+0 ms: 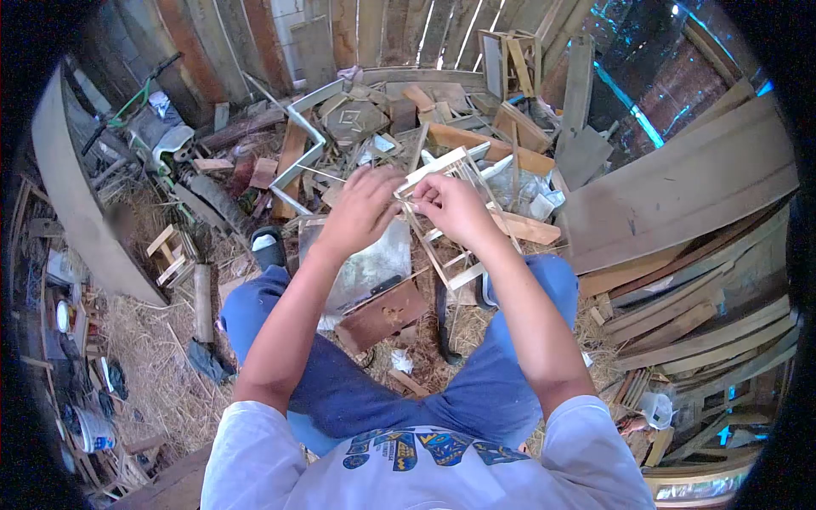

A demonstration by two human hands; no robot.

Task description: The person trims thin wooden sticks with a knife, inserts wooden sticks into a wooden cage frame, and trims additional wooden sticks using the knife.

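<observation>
A small cage-like wooden frame [466, 276] with thin bars stands tilted between my knees, just beyond my hands. My left hand [365, 208] is at its left upper side, fingers bent together over a thin wooden stick [321, 174] that juts out to the left. My right hand [450, 204] is closed in a pinch at the frame's near left side, its fingertips close to the left hand's. What looks like the stick's other end lies between those fingertips, partly hidden. Below my left hand is a grey flat board [361, 268].
A reddish-brown wooden block [382, 316] and a dark curved tool [444, 327] lie between my legs. Scrap wood [353, 119] is heaped ahead. A wide board [680, 187] leans at right, another panel [89, 187] at left. Straw covers the ground.
</observation>
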